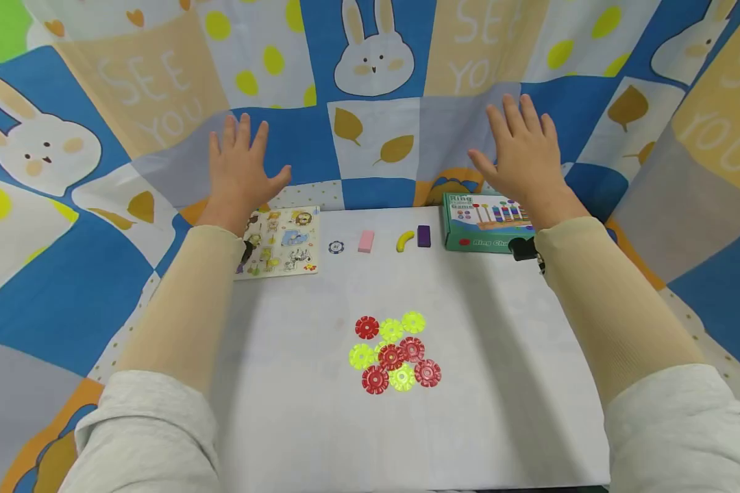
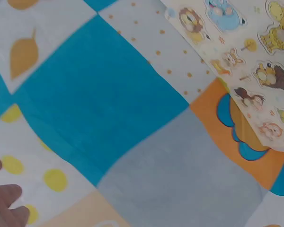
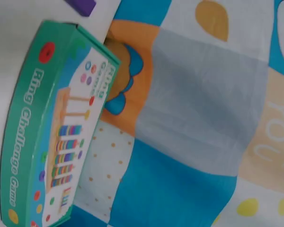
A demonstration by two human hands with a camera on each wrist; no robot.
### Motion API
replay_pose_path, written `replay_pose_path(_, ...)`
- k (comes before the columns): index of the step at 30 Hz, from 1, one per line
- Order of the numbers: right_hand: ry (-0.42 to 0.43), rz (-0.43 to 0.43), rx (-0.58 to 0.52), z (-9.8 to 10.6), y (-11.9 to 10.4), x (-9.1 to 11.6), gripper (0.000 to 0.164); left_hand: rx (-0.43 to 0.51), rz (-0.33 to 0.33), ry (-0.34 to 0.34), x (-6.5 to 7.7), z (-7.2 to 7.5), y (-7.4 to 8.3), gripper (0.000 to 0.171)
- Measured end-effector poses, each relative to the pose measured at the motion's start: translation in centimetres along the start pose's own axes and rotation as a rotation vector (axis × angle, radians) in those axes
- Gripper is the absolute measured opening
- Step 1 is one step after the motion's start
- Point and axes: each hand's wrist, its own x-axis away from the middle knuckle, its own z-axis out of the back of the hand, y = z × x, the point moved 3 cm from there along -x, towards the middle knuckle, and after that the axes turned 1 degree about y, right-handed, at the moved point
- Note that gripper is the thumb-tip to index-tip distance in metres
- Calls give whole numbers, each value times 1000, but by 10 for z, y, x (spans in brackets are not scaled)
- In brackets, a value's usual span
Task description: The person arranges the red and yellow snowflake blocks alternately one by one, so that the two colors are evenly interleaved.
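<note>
Both hands are raised with fingers spread, holding nothing. My left hand [image 1: 242, 170] is above the animal puzzle board [image 1: 284, 239] at the back left of the table; its fingertips show at the lower left in the left wrist view. On the other side, my right hand [image 1: 523, 152] is over the green Ring Challenge Game box [image 1: 477, 233], which the right wrist view shows from close by. Nearer the front lies a loose cluster of red [image 1: 375, 379] and yellow-green notched plastic discs [image 1: 361, 356], several of them overlapping.
Along the back of the white table [image 1: 302, 424] are a poker chip [image 1: 336, 247], a pink block [image 1: 366, 241], a yellow toy banana [image 1: 405, 240] and a purple block [image 1: 423, 236]. A patterned rabbit cloth [image 1: 373, 147] hangs behind and at the sides.
</note>
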Motion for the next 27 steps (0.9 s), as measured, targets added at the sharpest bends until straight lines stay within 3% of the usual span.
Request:
replay_pose_path(9, 79, 82, -71, -5, -9, 30, 80, 37, -110, 46, 25, -1, 37, 91)
replay_pose_path(14, 160, 146, -124, -10, -26, 52, 79, 115, -193, 203, 44, 2, 58, 87)
replay_pose_path(17, 233, 198, -165, -11, -34, 67, 81, 205, -246, 308, 59, 5, 68, 85)
replay_pose_path(23, 395, 343, -318, -14, -46, 96, 83, 532, -306, 394, 94, -2, 73, 77)
replay_pose_path(27, 337, 347, -414, -22, -52, 116, 81, 734, -352, 411, 118, -20, 74, 76)
